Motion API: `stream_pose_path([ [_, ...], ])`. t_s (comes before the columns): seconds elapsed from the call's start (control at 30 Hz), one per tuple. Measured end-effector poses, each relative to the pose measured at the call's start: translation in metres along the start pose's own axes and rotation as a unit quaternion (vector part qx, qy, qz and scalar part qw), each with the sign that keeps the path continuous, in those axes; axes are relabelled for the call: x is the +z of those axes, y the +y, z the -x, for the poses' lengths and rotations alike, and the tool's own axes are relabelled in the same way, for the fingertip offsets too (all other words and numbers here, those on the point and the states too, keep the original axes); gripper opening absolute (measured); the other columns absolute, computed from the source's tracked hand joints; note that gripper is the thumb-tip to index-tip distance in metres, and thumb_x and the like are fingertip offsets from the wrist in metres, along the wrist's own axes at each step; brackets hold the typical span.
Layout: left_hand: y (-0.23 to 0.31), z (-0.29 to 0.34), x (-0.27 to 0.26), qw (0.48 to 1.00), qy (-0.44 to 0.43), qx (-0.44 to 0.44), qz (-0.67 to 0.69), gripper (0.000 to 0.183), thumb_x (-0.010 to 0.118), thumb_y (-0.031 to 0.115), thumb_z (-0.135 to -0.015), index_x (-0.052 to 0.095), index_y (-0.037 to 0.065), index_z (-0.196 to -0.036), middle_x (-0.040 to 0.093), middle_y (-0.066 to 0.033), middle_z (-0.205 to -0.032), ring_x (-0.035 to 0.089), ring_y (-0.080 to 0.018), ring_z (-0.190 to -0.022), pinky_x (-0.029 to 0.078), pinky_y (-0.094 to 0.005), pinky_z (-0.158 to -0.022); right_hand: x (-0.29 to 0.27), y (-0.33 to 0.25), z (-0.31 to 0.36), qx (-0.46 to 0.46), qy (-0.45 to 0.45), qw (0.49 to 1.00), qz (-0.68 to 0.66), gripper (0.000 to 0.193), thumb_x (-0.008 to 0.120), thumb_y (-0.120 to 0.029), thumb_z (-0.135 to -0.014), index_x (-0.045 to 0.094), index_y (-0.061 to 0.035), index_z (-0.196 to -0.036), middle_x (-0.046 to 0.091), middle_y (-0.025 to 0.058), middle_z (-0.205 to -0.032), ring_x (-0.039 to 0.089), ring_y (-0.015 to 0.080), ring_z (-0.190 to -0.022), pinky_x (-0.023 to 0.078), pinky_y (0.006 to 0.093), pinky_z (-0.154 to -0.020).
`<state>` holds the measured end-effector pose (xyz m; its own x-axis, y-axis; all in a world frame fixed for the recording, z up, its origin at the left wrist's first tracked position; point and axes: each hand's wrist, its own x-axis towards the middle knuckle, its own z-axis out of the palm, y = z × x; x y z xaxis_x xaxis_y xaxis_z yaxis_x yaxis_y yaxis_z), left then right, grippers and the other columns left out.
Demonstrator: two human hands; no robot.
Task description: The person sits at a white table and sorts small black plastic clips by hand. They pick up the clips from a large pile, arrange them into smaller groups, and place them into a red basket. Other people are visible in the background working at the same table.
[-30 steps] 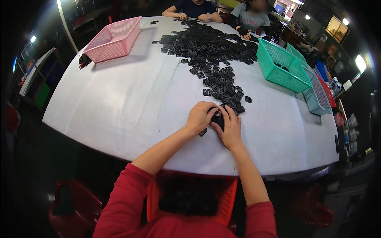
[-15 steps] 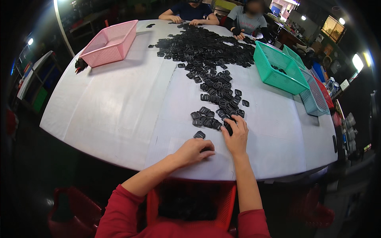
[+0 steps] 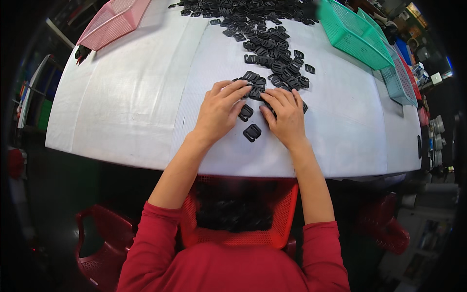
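On the white table (image 3: 121, 107), your left hand (image 3: 218, 111) has rejoined your right hand (image 3: 288, 117), so both now work black strap buckles (image 3: 252, 132); fingers half-curled, firm hold impossible to tell.

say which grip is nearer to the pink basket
Left. The left grip is by the near buckles, below and right of the pink basket in view; the right grip is also by them, farther to the basket's right.
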<state>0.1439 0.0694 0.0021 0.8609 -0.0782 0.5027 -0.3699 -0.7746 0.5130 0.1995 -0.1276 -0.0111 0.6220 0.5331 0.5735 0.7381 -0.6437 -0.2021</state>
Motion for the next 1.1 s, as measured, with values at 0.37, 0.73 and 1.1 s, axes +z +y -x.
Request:
stream_pose_path([
  [0.37,0.000,0.010,-0.030,0.986,-0.094,-0.051,-0.129,0.027,0.060,0.011,-0.089,0.067,0.010,-0.115,0.064,-0.0039,-0.120,0.055,-0.0258,-0.115,0.044,-0.0418,-0.096,-0.010,0.020,-0.029,0.078,-0.024,0.992,-0.092,0.011,0.069,-0.019,-0.082,0.071,-0.0113,-0.089,0.066,-0.0010,-0.093,0.060,0.0217,-0.094,0.042,0.0392,-0.083],
  [0.73,-0.017,-0.013,-0.040,0.994,-0.071,-0.034,-0.069,0.025,0.062,0.008,-0.086,0.069,0.006,-0.110,0.068,-0.0066,-0.112,0.060,-0.0278,-0.105,0.048,-0.0371,-0.090,0.024,0.004,-0.097,0.101,-0.161,0.976,-0.102,0.025,0.068,-0.027,-0.084,0.073,-0.0079,-0.099,0.072,0.0079,-0.089,0.067,0.0277,-0.085,0.051,0.0363,-0.079],
  [1.1,-0.033,0.017,-0.040,0.997,0.001,-0.075,-0.012,0.027,0.071,0.008,-0.079,0.071,0.010,-0.106,0.063,-0.0073,-0.121,0.051,-0.0273,-0.121,0.039,-0.0410,-0.103,-0.005,0.002,-0.054,0.038,-0.124,0.981,-0.145,0.016,0.069,-0.023,-0.083,0.074,-0.0105,-0.092,0.068,0.0052,-0.090,0.060,0.0252,-0.090,0.048,0.0373,-0.081],
])
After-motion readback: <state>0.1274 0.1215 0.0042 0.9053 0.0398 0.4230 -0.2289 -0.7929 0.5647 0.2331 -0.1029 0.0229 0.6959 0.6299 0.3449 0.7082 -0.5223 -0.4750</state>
